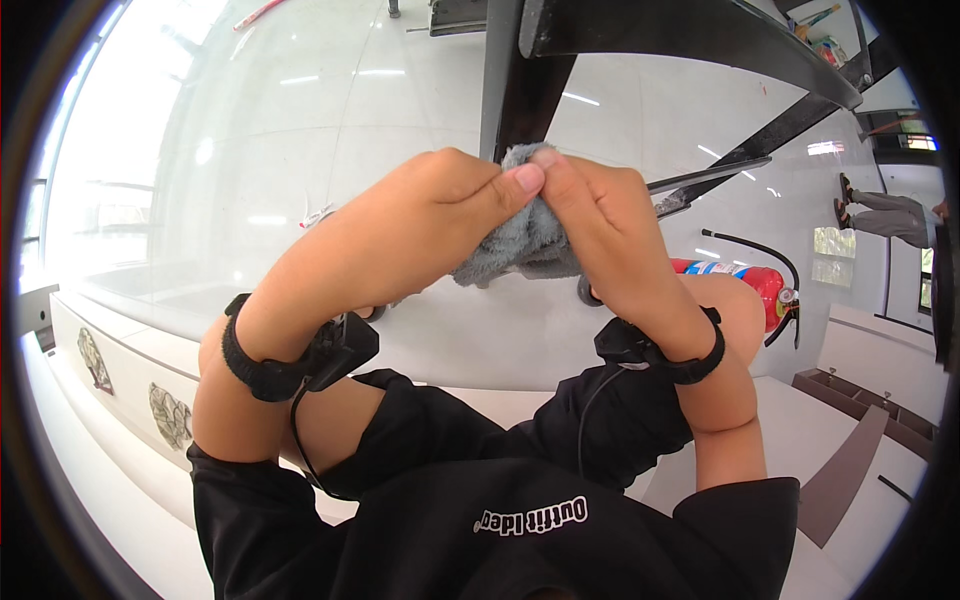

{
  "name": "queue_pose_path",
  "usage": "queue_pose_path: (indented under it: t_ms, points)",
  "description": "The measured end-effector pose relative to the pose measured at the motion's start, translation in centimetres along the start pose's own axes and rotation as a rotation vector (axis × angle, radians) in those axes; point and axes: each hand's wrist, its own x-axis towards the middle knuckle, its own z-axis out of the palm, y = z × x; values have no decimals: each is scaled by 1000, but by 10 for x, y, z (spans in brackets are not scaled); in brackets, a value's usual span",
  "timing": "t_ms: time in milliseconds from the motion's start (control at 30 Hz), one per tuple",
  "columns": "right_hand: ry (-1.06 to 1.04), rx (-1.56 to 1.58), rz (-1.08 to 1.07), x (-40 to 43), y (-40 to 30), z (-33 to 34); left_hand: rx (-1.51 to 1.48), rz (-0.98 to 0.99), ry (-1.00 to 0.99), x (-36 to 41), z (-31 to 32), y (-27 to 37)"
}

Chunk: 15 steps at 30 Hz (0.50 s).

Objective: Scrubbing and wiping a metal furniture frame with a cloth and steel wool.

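A fluffy grey cloth hangs bunched between my two hands, in front of the dark metal frame. My left hand pinches its upper edge between thumb and curled fingers. Right beside it, the thumb and fingers of my right hand grip the same edge, so the thumbs nearly touch. The cloth's lower part hangs loose below the hands. Both wrists carry black straps with small black devices. Whether the cloth touches the metal frame behind it cannot be told.
A red fire extinguisher lies on the glossy pale floor, by my right knee. Slanted dark metal beams extend to the upper right. Pale panels stand at the lower right. Another person's legs show at the far right.
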Motion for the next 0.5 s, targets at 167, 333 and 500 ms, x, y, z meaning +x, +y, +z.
queue_pose_path:
  t_ms: [167, 333, 500]
  points:
    - [-18, -30, -20, -2, 10, 0, -77, 23, -36, 0, 2, 2]
    - [8, 139, 63, -3, 2, 4, -363, 105, 23, 5, 13, -5]
    - [-22, 92, 94, -4, 10, 2, -449, 89, 87, 8, 24, -12]
